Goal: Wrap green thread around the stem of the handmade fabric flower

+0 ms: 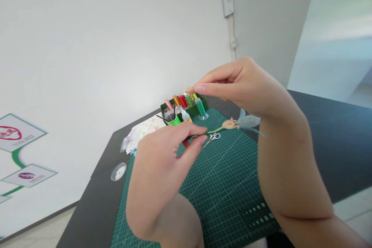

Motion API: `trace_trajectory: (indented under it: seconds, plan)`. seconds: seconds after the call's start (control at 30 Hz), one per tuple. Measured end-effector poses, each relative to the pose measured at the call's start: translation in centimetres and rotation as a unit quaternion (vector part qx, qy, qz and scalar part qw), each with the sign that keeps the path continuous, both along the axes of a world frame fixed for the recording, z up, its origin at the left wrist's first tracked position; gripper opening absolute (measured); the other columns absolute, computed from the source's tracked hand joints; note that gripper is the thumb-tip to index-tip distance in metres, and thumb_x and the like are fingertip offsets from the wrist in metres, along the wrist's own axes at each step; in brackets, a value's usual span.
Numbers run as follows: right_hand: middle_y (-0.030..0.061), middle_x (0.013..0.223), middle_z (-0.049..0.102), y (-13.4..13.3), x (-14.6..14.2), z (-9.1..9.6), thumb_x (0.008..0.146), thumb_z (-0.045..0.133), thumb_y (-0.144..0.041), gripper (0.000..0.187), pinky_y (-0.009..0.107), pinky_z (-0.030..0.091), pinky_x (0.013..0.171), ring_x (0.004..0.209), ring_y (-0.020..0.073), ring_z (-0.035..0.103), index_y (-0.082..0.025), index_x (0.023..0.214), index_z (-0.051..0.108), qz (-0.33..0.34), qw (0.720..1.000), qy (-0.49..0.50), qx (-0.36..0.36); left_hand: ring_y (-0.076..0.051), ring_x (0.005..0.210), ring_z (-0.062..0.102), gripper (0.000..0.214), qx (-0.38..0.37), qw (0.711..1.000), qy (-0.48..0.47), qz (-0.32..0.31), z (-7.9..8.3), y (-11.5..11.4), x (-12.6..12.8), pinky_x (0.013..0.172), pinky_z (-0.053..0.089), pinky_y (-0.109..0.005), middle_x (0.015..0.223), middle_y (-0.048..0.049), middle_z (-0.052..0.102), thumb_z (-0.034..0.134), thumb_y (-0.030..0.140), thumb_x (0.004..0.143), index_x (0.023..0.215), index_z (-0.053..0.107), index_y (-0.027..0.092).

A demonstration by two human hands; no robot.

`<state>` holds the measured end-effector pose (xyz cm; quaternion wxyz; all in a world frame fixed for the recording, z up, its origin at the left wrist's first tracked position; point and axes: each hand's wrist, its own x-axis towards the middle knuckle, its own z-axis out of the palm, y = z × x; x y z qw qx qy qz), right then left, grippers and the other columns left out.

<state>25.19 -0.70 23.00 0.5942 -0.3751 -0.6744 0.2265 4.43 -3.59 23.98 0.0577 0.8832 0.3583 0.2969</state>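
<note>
- Grip of our left hand (162,174): thumb and fingers clamped on the green stem (215,130) of one flower (231,123).
- Grip of our right hand (242,83): raised higher, thumb and fingertip together; we cannot tell whether anything fine is pinched between them.
- Flower, one: held above the cutting mat (223,174), between our two hands; stem at our left fingertips, peach-coloured middle, pale blue petals (250,121) pointing toward our right forearm.
- Scissors, one pair (214,136): pale handles, seen just past the stem, over the mat.
- Spool, teal (200,107): standing beside the green box (193,115).
- Box, green: holding spools in pink, orange, red, green and yellow; our right fingertips appear in front of its far end.
- Cup, bright green (175,121): dark sticks leaning out of it.
- Bottle (185,114): pale top, yellowish below, next to the cup.
- White sheet (147,127): crumpled, behind our left hand.
- Round clear dish (118,171): white contents, on the dark table (334,135), left of the mat.
</note>
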Motion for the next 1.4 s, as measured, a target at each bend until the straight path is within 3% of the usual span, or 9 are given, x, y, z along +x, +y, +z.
trace_trajectory:
  seconds: [0.27, 0.37, 0.5, 0.67, 0.9, 1.03, 1.2, 1.3, 1.4]
  plan:
    - [-0.0010, 0.056, 0.053, 1.2, 0.7, -0.4, 0.082, 0.079, -0.051, 0.034, 0.029, 0.030, 0.050, 0.056, 0.0105, 0.043, -0.018, 0.077, 0.079, 0.094, 0.988, 0.004, -0.125, -0.011, 0.064, 0.065, 0.004, 0.082, 0.985, -0.140, 0.052, -0.3, -0.4, -0.5, 0.060, 0.052, -0.026, 0.077, 0.0085, 0.075, 0.075, 0.029, 0.091, 0.090, 0.078, 0.033]
    - [-0.0037, 0.054, 0.047, 1.5, 0.9, -0.5, 0.080, 0.079, -0.052, 0.035, 0.030, 0.026, 0.051, 0.055, 0.0092, 0.036, -0.018, 0.070, 0.076, 0.091, 0.989, -0.041, -0.109, -0.013, 0.071, 0.071, 0.010, 0.089, 0.965, -0.233, 0.084, -0.4, -0.1, -0.2, 0.057, 0.054, -0.025, 0.085, 0.0058, 0.078, 0.076, 0.030, 0.091, 0.101, 0.077, 0.032]
    - [-0.0006, 0.064, 0.059, 1.3, 0.7, -0.4, 0.084, 0.074, -0.053, 0.033, 0.030, 0.030, 0.055, 0.061, 0.0114, 0.045, -0.021, 0.078, 0.081, 0.122, 0.983, -0.096, -0.100, -0.018, 0.081, 0.076, 0.033, 0.089, 0.943, -0.299, 0.111, -0.5, 0.8, 0.3, 0.068, 0.062, -0.029, 0.093, 0.0010, 0.081, 0.075, 0.031, 0.090, 0.123, 0.072, 0.029]
    - [-0.0010, 0.063, 0.057, 0.9, 0.6, -0.3, 0.086, 0.074, -0.049, 0.031, 0.029, 0.028, 0.053, 0.059, 0.0104, 0.041, -0.020, 0.079, 0.081, 0.123, 0.985, -0.086, -0.086, -0.017, 0.085, 0.076, 0.014, 0.091, 0.936, -0.324, 0.101, -0.6, 2.0, 0.4, 0.072, 0.064, -0.028, 0.094, 0.0017, 0.081, 0.073, 0.031, 0.093, 0.104, 0.079, 0.028]
    - [-0.0050, 0.054, 0.039, 1.3, 1.1, -0.8, 0.089, 0.073, -0.045, 0.027, 0.030, 0.019, 0.047, 0.051, 0.0095, 0.028, -0.020, 0.081, 0.078, 0.111, 0.992, 0.014, -0.063, -0.020, 0.094, 0.077, 0.018, 0.109, 0.926, -0.342, 0.119, -0.8, 2.5, 0.3, 0.074, 0.065, -0.029, 0.096, -0.0014, 0.081, 0.071, 0.031, 0.093, 0.107, 0.077, 0.023]
    - [-0.0002, 0.064, 0.050, 2.1, 1.2, -1.0, 0.093, 0.068, -0.038, 0.021, 0.030, 0.033, 0.053, 0.057, 0.0120, 0.039, -0.021, 0.089, 0.079, 0.027, 0.995, 0.085, -0.041, -0.019, 0.091, 0.077, 0.016, 0.111, 0.923, -0.352, 0.107, -1.0, 2.9, 0.2, 0.073, 0.064, -0.027, 0.093, -0.0014, 0.081, 0.071, 0.030, 0.093, 0.106, 0.077, 0.022]
    - [0.0067, 0.097, 0.072, 2.7, 0.6, -1.0, 0.091, 0.067, -0.032, 0.016, 0.038, 0.049, 0.083, 0.095, 0.0232, 0.062, -0.023, 0.089, 0.079, -0.124, 0.990, 0.062, 0.008, -0.018, 0.089, 0.077, 0.018, 0.101, 0.928, -0.344, 0.104, -1.1, 3.2, 0.1, 0.072, 0.064, -0.026, 0.095, -0.0018, 0.081, 0.070, 0.031, 0.093, 0.107, 0.077, 0.023]
    - [0.0068, 0.105, 0.074, 2.2, -0.6, -0.6, 0.091, 0.066, -0.028, 0.016, 0.040, 0.049, 0.090, 0.101, 0.0240, 0.064, -0.022, 0.097, 0.079, -0.107, 0.994, 0.032, 0.001, -0.018, 0.089, 0.077, 0.018, 0.090, 0.930, -0.343, 0.101, -1.1, 3.3, 0.3, 0.073, 0.064, -0.027, 0.095, -0.0015, 0.081, 0.070, 0.032, 0.093, 0.107, 0.077, 0.024]
    - [0.0067, 0.105, 0.073, 1.3, -2.0, -0.2, 0.092, 0.065, -0.028, 0.019, 0.036, 0.052, 0.081, 0.093, 0.0216, 0.066, -0.021, 0.104, 0.076, -0.014, 0.999, 0.029, -0.021, -0.018, 0.091, 0.077, 0.017, 0.084, 0.933, -0.338, 0.089, -1.1, 3.3, 0.7, 0.074, 0.064, -0.027, 0.095, -0.0013, 0.081, 0.069, 0.031, 0.094, 0.107, 0.077, 0.024]
